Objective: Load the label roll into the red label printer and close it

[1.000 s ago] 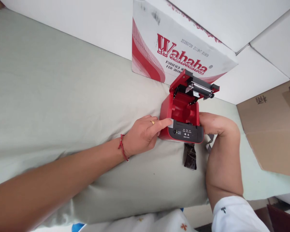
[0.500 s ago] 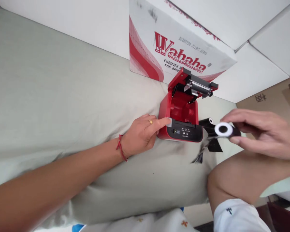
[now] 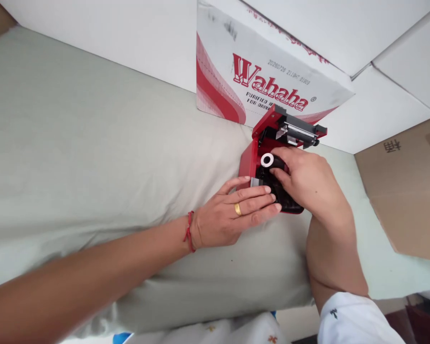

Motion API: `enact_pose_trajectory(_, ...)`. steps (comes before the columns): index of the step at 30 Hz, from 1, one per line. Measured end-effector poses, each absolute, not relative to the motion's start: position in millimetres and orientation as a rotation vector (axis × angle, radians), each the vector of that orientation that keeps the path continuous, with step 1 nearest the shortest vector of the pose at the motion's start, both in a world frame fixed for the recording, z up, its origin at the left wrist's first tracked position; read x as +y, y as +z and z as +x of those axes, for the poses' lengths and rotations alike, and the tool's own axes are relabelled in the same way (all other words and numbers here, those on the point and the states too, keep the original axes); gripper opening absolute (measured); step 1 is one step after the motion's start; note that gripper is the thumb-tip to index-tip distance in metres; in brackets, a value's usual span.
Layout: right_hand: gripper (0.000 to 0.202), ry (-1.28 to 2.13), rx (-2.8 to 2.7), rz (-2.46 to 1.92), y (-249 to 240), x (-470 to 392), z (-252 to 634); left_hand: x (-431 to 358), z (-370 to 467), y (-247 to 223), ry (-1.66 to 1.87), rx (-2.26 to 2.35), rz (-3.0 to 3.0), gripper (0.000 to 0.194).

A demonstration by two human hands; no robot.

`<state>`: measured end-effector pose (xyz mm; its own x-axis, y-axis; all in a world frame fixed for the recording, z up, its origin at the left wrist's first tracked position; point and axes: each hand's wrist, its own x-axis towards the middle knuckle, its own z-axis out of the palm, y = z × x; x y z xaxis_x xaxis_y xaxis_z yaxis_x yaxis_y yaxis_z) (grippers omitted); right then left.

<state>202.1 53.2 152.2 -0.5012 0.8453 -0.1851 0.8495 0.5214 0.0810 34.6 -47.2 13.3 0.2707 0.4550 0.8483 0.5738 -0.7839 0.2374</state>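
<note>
A small red printer (image 3: 246, 160) stands on the bedsheet with its lid (image 3: 301, 130) raised, showing a grey roller underneath. My right hand (image 3: 304, 177) pinches a black ribbon roll with a white core (image 3: 267, 160) between thumb and fingers. The roll is in the mouth of the printer's compartment, its white end facing left. Loose black film hangs below it across the front. My left hand (image 3: 236, 208), wearing a ring, lies flat with fingers stretched over the front panel, covering most of it. Behind my right hand, the far end of the roll is hidden.
Close behind the printer stands a white and red carton (image 3: 272, 76) marked Wahaha. A brown cardboard box (image 3: 401, 191) is at the right. White panels (image 3: 129, 43) run along the back, and a pale green sheet (image 3: 111, 143) covers the surface.
My right hand has carried the ribbon roll leftward from beside the printer into its open compartment. My left hand has gone from touching the panel's corner to lying flat across it.
</note>
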Motion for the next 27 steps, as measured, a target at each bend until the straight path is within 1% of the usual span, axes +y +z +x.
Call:
enact_pose_trajectory(6,0.039,0.132,2.456,1.476,152.5,49.8,196.7,-51.2,36.0,15.3,-1.545,-1.018,-2.382,0.043)
enact_pose_trajectory(11,0.037,0.117,2.427,1.443,156.4,40.6,192.3,-56.7,39.4,18.9,-1.435,-1.107,-2.473,0.054)
enact_pose_trajectory(14,0.036,0.116,2.359,1.447,159.7,38.6,189.0,-59.0,41.5,21.8,-1.375,-1.133,-2.518,0.058)
enact_pose_trajectory(19,0.035,-0.022,2.455,1.399,152.9,52.0,194.0,-61.4,42.7,35.9,-1.206,-1.186,-2.573,0.051)
enact_pose_trajectory(23,0.041,-0.188,2.550,1.409,144.5,65.6,201.7,-66.3,45.3,51.3,-1.053,-1.233,-2.526,0.045)
enact_pose_trajectory(27,0.042,-0.181,2.531,1.493,140.8,70.3,201.5,-73.8,48.7,71.5,-0.808,-1.240,-2.513,0.041)
